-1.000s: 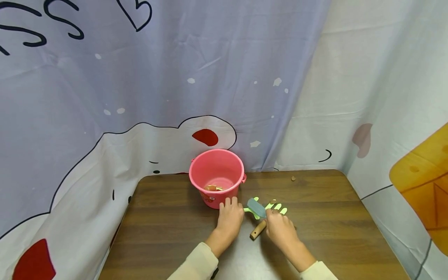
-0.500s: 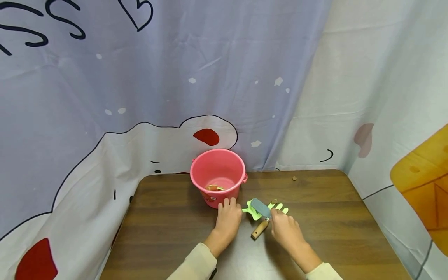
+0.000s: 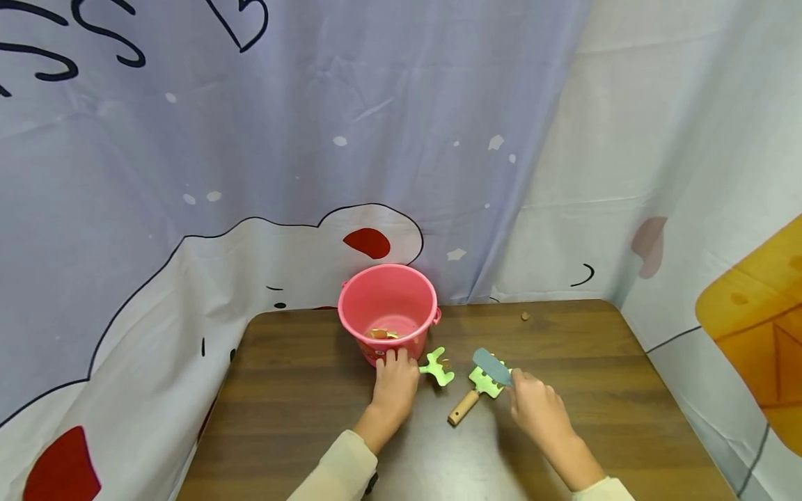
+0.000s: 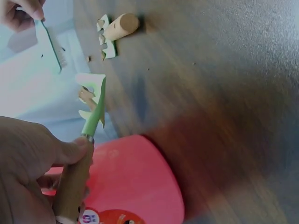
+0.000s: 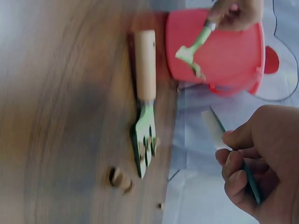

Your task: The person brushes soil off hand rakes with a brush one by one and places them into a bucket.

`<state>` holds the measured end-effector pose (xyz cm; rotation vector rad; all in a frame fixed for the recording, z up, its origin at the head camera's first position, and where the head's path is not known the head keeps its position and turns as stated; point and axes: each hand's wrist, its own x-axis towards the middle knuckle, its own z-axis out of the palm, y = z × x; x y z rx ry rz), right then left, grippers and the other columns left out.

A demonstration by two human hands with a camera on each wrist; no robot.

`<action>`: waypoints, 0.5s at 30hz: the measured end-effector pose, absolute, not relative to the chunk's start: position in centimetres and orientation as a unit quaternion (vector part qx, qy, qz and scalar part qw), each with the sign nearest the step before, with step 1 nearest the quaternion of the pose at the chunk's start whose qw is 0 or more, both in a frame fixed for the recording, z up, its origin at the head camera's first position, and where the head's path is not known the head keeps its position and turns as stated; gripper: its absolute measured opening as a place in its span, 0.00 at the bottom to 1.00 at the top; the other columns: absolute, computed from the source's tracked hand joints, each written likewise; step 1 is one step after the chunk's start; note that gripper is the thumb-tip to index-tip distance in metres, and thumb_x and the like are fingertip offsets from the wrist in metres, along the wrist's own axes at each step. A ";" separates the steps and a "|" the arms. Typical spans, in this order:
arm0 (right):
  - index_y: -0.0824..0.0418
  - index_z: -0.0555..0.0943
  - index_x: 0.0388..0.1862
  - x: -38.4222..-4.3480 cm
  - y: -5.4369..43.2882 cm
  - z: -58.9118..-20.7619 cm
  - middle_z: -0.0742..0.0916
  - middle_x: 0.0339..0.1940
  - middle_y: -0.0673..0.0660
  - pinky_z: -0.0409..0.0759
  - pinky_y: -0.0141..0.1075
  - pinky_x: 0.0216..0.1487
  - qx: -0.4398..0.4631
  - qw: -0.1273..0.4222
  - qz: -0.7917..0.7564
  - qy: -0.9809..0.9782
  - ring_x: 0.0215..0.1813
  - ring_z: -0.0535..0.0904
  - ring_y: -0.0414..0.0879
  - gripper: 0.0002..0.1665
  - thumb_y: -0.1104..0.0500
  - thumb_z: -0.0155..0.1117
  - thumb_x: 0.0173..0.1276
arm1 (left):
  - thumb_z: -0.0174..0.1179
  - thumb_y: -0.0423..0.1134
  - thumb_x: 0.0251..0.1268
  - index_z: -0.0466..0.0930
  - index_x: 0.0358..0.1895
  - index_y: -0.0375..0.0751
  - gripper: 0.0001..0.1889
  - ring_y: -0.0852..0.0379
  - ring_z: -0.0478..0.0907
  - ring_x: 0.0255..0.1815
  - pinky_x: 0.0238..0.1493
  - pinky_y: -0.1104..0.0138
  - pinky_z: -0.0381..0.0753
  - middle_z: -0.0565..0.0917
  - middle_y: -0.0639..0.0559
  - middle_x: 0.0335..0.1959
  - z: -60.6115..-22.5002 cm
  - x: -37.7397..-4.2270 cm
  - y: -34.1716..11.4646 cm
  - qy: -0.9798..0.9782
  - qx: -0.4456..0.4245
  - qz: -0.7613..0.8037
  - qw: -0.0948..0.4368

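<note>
In the left wrist view my left hand grips the wooden handle of a small green hand rake, and a brown lump sits among its tines. The rake is raised in front of the pink bucket. My right hand pinches a flat blue-grey scraper, whose blade appears above a garden fork in the head view. That fork lies on the table, its wooden handle toward the person, with brown bits on its green tines. The scraper does not touch the rake.
Beside the fork a brown chunk lies on the wooden table; a smaller piece is near the back edge. Brown and greenish pieces rest inside the bucket. A printed curtain hangs behind the table.
My left hand has moved left with the rake, toward the bucket's front. My right hand has moved right with the scraper. The two tools, overlapping in view before, are now apart.
</note>
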<state>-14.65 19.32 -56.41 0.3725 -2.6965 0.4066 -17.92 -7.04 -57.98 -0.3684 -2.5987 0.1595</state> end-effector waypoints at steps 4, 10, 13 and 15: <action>0.65 0.74 0.31 -15.0 20.2 -56.3 0.80 0.22 0.58 0.76 0.52 0.18 0.139 0.208 0.160 -0.955 0.22 0.82 0.63 0.15 0.66 0.75 0.58 | 0.62 0.35 0.63 0.87 0.31 0.44 0.05 0.47 0.76 0.38 0.34 0.57 0.70 0.80 0.48 0.36 -57.8 -18.0 -7.3 -0.955 -0.143 0.050 0.256; 0.65 0.74 0.33 -15.4 19.4 -56.3 0.80 0.23 0.57 0.80 0.49 0.21 0.163 0.214 0.181 -0.946 0.24 0.83 0.57 0.15 0.67 0.75 0.59 | 0.61 0.34 0.64 0.87 0.33 0.43 0.06 0.47 0.76 0.38 0.33 0.57 0.71 0.80 0.47 0.35 -57.4 -18.1 -7.0 -0.954 -0.151 0.046 0.256; 0.65 0.75 0.35 -15.5 18.8 -56.3 0.81 0.24 0.57 0.80 0.48 0.22 0.166 0.210 0.188 -0.945 0.25 0.83 0.56 0.14 0.67 0.75 0.60 | 0.62 0.35 0.64 0.88 0.33 0.43 0.05 0.48 0.76 0.38 0.32 0.58 0.70 0.80 0.47 0.35 -57.1 -18.1 -6.7 -0.952 -0.155 0.045 0.259; 0.64 0.76 0.35 -15.7 18.2 -56.3 0.81 0.25 0.56 0.79 0.48 0.21 0.166 0.208 0.194 -0.944 0.25 0.83 0.56 0.13 0.67 0.75 0.60 | 0.62 0.35 0.64 0.88 0.32 0.43 0.05 0.48 0.76 0.37 0.31 0.58 0.70 0.79 0.47 0.34 -56.9 -18.0 -6.5 -0.950 -0.155 0.045 0.266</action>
